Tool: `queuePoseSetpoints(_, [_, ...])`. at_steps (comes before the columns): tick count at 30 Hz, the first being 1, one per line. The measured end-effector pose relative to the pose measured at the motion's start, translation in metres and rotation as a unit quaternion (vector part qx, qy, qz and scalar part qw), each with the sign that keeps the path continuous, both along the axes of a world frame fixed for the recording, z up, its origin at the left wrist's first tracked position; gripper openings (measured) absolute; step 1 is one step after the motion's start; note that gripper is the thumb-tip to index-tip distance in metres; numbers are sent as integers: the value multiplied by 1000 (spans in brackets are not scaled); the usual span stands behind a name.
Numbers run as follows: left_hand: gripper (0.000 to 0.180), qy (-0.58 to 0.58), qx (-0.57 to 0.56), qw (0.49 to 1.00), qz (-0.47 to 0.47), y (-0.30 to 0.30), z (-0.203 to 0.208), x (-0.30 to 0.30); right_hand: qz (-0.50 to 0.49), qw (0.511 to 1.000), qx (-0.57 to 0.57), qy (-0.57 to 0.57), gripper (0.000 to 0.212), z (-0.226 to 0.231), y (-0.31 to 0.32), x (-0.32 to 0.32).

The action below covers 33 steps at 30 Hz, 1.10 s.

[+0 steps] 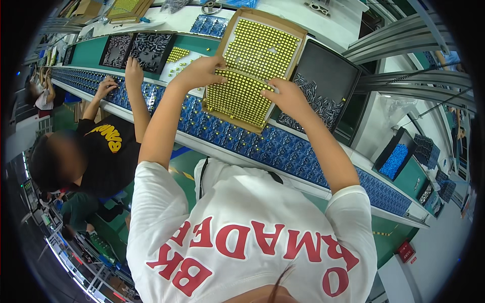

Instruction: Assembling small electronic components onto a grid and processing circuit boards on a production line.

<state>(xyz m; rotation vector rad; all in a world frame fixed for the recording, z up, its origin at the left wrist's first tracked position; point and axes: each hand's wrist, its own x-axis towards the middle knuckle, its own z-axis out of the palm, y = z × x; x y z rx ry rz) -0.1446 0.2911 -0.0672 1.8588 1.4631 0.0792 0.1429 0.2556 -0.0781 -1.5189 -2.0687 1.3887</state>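
My left hand (202,73) and my right hand (288,98) grip the far corners of a tray of small yellow parts (237,98). Rows of these square, dark-centred parts fill it, and its far edge bows. Its near end lies above a long line of blue circuit boards (262,144); whether it touches them I cannot tell. Just behind stands an open cardboard box (298,34) holding a white sheet packed with the same yellow parts. A few gaps show in that sheet. My fingers are closed on the tray's edge, partly hidden by it.
To the right sits a black tray (323,65) with dark cylindrical parts and one yellow part. White foam (174,70) with scattered yellow parts lies left. A co-worker's hands (134,76) work beside black bins (151,50). A bin of blue parts (395,160) stands far right.
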Motion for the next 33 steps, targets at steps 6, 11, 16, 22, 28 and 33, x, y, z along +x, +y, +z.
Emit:
queuePoseSetpoints(6, [39,-40,-12,999,-13,1,22,6,-61,992,-10,109,39,-9,-6,3])
queuePoseSetpoints(11, [38,-18,7,999,-36,21,22,11,-88,987,-4,136,36,-14,10,10])
queuePoseSetpoints(16, [39,-4,44,997,-55,52,31,18,-125,977,-33,170,32,-15,35,19])
queuePoseSetpoints(22, [45,15,84,995,-42,110,29,32,-184,952,-107,218,34,-12,94,30])
queuePoseSetpoints(28, [40,50,93,993,-53,149,2,54,-189,979,20,74,38,-43,135,34])
queuePoseSetpoints(33, [34,-13,118,993,25,153,-21,54,-119,970,203,-55,44,-32,133,26])
